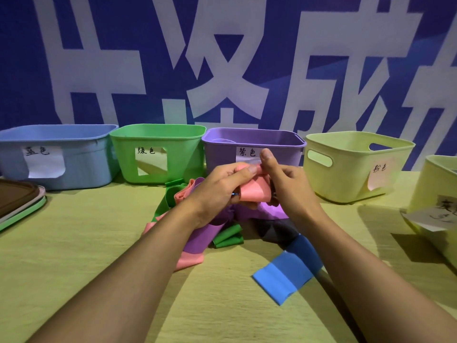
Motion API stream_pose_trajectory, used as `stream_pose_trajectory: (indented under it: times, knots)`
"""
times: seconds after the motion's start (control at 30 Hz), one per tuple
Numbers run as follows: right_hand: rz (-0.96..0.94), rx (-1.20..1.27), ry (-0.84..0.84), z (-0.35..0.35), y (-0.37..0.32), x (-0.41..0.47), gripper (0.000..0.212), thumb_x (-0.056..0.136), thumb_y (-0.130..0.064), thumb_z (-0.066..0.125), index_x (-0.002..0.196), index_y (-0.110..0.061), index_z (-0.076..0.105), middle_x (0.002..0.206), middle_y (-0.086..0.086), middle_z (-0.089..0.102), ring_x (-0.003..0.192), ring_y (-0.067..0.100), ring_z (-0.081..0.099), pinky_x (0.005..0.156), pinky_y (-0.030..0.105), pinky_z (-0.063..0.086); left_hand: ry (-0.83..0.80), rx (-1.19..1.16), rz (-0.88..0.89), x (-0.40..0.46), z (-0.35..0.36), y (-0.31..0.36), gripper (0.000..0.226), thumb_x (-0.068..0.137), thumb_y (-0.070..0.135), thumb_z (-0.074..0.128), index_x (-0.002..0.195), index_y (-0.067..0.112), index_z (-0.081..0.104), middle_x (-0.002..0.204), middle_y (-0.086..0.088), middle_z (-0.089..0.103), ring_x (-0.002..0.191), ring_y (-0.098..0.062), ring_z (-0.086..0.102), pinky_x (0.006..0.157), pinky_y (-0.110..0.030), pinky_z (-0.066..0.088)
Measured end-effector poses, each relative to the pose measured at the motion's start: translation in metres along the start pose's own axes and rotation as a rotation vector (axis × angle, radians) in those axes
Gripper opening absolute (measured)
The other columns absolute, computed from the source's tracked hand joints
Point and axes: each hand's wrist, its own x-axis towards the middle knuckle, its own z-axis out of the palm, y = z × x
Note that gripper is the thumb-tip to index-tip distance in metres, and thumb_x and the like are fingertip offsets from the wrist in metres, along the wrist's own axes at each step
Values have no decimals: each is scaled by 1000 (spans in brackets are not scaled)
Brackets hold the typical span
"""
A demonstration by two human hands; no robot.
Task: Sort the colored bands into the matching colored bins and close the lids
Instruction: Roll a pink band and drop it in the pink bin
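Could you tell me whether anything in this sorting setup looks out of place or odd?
Yes: the paper label on the far-right pale yellow bin has peeled loose and juts out crumpled, unlike the other bins' labels.

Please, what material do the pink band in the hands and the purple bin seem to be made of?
The pink band, held by both the left hand and the right hand, looks like thin, matte, rubbery sheet, perhaps latex: it folds and creases softly. The purple bin looks like rigid moulded plastic with a smooth, slightly satin wall and a rolled rim.
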Motion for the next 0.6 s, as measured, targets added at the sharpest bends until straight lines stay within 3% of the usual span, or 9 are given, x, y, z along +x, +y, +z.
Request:
stream_pose_trajectory:
  times: [0.1,0.3,0.4,0.5,0.6]
  knots:
    - [-40,10,-8,1,1,0,52,93,-56,55,67,-15,71,51,-2,57,48,10,49,49,21,40,9,-8,-15,1,0,-1,26,100,28,55,109,11,71,93,-12,73,80,-22,70,65,-28,55]
    - [-110,-25,-41,1,6,1,45,103,-40,55,76,-8,72,52,-4,59,49,7,48,51,18,39,38,-2,-29,0,-1,2,47,102,45,51,119,6,71,100,-24,74,86,-30,69,65,-32,55]
    - [-135,-20,-43,1,7,1,39,102,-34,59,76,-8,69,52,-5,60,47,3,51,51,15,39,72,27,-52,1,-2,2,61,102,62,44,111,11,76,95,-29,73,74,-31,65,66,-35,52]
    - [-162,-3,-36,0,8,3,37,100,-35,62,76,-6,69,53,2,56,50,5,51,54,16,41,146,101,-67,3,-5,1,73,94,77,39,106,16,79,92,-39,68,57,-27,58,56,-30,46]
    - [-173,-7,-37,1,10,4,31,99,-33,64,77,-11,70,53,1,56,51,5,51,55,17,41,206,105,-65,3,-3,2,70,96,74,40,96,17,82,65,-29,58,48,-22,50,48,-26,40]
